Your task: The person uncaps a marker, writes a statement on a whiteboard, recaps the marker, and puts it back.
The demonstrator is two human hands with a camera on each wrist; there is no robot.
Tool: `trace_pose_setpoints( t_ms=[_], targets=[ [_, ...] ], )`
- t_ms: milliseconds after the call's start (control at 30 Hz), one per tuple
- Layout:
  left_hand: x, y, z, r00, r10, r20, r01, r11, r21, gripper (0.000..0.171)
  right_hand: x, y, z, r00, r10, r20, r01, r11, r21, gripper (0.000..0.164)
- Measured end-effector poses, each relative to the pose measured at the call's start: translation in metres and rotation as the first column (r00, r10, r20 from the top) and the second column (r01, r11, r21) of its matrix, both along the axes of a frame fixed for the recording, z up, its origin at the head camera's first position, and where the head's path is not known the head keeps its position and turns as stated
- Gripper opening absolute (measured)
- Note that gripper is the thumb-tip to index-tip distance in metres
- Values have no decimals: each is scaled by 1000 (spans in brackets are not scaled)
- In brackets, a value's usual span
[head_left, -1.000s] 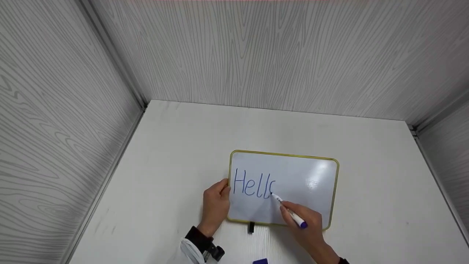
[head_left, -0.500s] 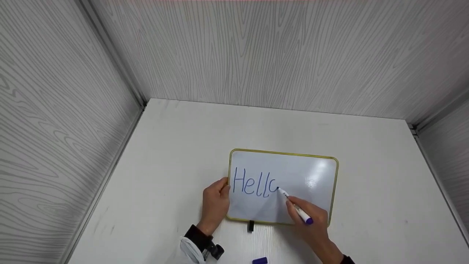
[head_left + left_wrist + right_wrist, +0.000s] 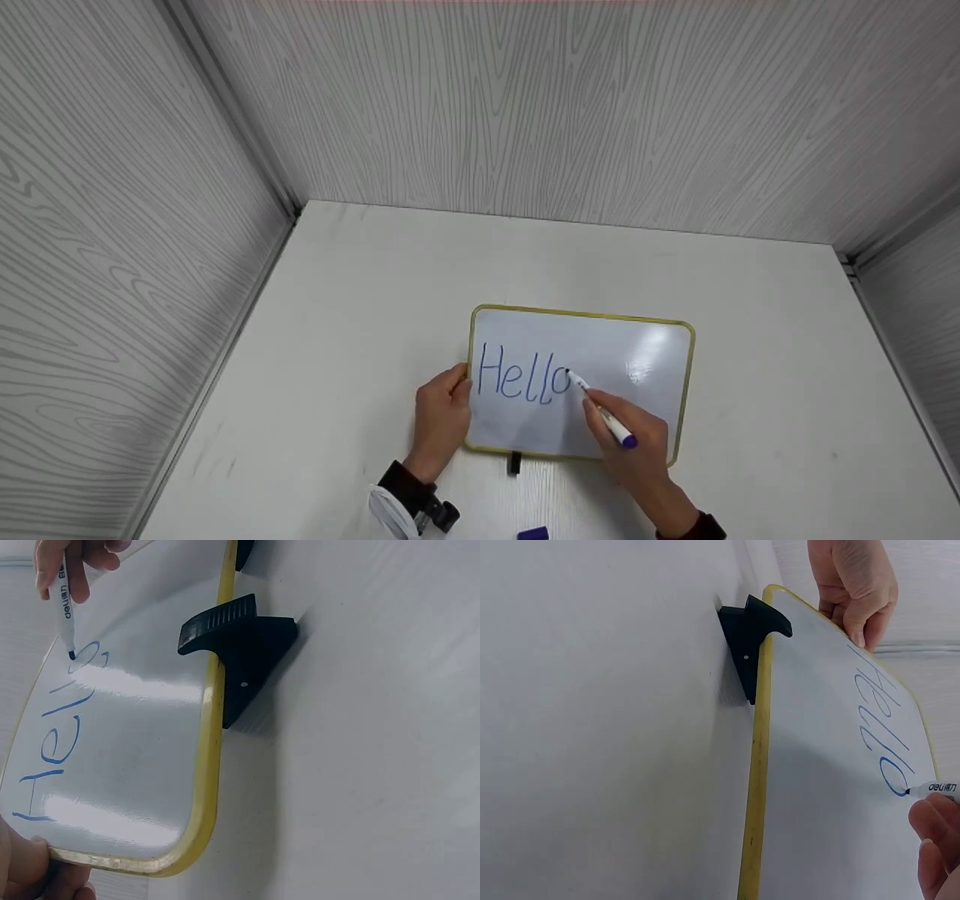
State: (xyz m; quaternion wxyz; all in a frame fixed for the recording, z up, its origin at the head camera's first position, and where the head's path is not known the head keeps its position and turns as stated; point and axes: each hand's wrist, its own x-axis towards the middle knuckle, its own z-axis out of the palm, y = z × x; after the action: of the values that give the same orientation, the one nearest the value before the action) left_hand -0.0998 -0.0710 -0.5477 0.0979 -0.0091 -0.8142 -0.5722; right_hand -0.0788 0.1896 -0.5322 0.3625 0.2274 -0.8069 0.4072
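A small whiteboard (image 3: 525, 427) with a yellow frame stands tilted on the table, bearing "Hello" in blue handwriting. My left hand (image 3: 442, 420) grips its left edge, thumb on the front and fingers behind, as the left wrist view shows. In my right hand (image 3: 634, 442) is a white whiteboard marker (image 3: 616, 429) with a purple-blue end, pinched between thumb and fingers. Its dark tip meets the board at the upper right of the letter "o". A black clip-like foot (image 3: 742, 645) holds the board's lower edge, seen large in both wrist views.
A purple-blue marker cap (image 3: 533, 533) lies on the white table (image 3: 360, 300) at the front edge of the head view. Wood-grained panels (image 3: 495, 105) rise behind the table and at both sides. Part of another black foot (image 3: 244, 553) shows at the top of the left wrist view.
The marker tip has gone down, right and then up, drawing the "o" from an open curve to a nearly closed loop. My left hand keeps its grip on the board's edge.
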Motion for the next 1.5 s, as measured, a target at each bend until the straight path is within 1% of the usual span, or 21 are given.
trace_pose_setpoints(
  t_ms=[67, 133, 333, 400, 500, 600, 700, 833, 1000, 1167, 1367, 1500],
  targets=[
    [0, 0, 0, 1000, 0, 1, 0, 1000, 4, 24, 0, 0, 0, 1000, -3, 1, 3, 1000, 13, 30],
    [0, 1, 0, 1000, -1, 3, 1, 1000, 6, 25, 0, -1, 1, 1000, 13, -9, -13, 1000, 11, 29],
    [1, 1, 2, 1000, 3, 3, -3, 1000, -6, 24, 9, -8, 3, 990, 82, -112, -76, 996, 54, 16],
    [0, 1, 1, 1000, 5, 4, -5, 1000, -11, 23, 12, -9, 2, 991, 88, -102, -81, 994, 75, 15],
    [0, 1, 0, 1000, 4, 13, -4, 1000, -8, 24, 14, -8, -1, 994, 89, -68, -83, 993, 78, 20],
    [0, 1, 0, 1000, 0, 24, 0, 1000, -2, 23, 15, -2, -5, 996, 75, -56, -71, 995, 63, 25],
    [0, 1, -1, 1000, -2, 17, 2, 1000, 8, 23, 15, 6, -7, 998, 46, -41, -44, 998, 48, 26],
    [0, 1, 0, 1000, -1, -6, 1, 1000, 6, 23, 15, 17, -6, 1000, -8, -17, 9, 1000, 21, 27],
    [0, 1, 0, 1000, 6, -7, -6, 1000, 12, 24, 12, 26, -2, 999, -33, -14, 33, 999, -16, 35],
    [0, 1, 0, 1000, 3, -2, -3, 1000, -4, 23, 9, 26, 1, 997, -71, 9, 70, 998, 4, 35],
    [0, 0, 0, 1000, 1, 5, -1, 1000, -3, 22, 6, 26, -1, 997, -71, 27, 71, 997, 17, 34],
    [1, 0, 1, 1000, 3, -2, -3, 1000, 0, 23, 7, 26, -2, 997, -74, 34, 73, 997, 34, 32]
  ],
)
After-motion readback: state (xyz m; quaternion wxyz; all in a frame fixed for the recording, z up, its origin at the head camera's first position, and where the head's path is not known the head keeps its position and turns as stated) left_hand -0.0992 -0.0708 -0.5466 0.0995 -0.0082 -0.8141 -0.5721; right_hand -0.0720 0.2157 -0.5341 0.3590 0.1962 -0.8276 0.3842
